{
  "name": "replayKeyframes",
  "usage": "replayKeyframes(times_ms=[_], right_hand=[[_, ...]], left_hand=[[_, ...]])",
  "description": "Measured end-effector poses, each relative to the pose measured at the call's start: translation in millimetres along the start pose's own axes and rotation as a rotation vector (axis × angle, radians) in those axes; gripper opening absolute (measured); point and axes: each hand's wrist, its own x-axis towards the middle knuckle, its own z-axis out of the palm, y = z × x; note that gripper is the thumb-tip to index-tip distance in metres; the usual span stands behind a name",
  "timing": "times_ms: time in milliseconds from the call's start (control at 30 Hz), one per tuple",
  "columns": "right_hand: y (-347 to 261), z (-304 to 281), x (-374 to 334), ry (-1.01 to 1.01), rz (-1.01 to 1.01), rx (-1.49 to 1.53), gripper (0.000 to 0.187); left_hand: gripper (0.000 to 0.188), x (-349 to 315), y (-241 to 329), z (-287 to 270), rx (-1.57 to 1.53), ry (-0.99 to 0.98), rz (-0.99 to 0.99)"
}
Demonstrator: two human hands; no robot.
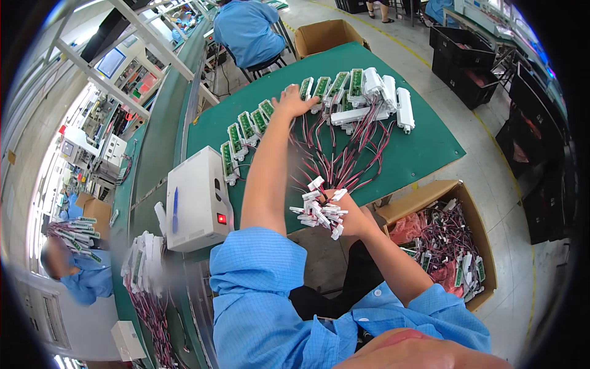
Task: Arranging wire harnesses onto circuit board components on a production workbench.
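My left hand (291, 104) reaches to the far side of the green table (405, 163), fingers spread beside a row of green circuit boards in white housings. One circuit board (305, 88) stands at its fingertips; whether they touch it is hard to tell. More boards (246, 125) line up to the left. My right hand (350, 216) is closed around a bundle of red and black wires (335, 166) near the table's front edge. The wires' white connectors (319, 209) stick out from the fist. White housings (404, 109) lie piled at the row's right end.
A white box-shaped device (198, 200) with a lit red switch and a blue pen (176, 209) stands at left. A carton (485, 258) of wired boards sits at lower right. Wired housings (144, 261) lie on the conveyor side. Co-workers sit behind and left.
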Motion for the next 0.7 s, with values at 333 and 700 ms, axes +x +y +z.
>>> replayKeyframes(times_ms=[333,700], right_hand=[[8,4,-7,0.014,0.024,0.032,0.045],[29,6,-13,-0.011,-0.121,-0.135,0.040]], left_hand=[[0.090,-18,4,-4,0.062,-0.106,-0.001],[0.080,-17,-13,-11,0.106,0.060,-0.263]])
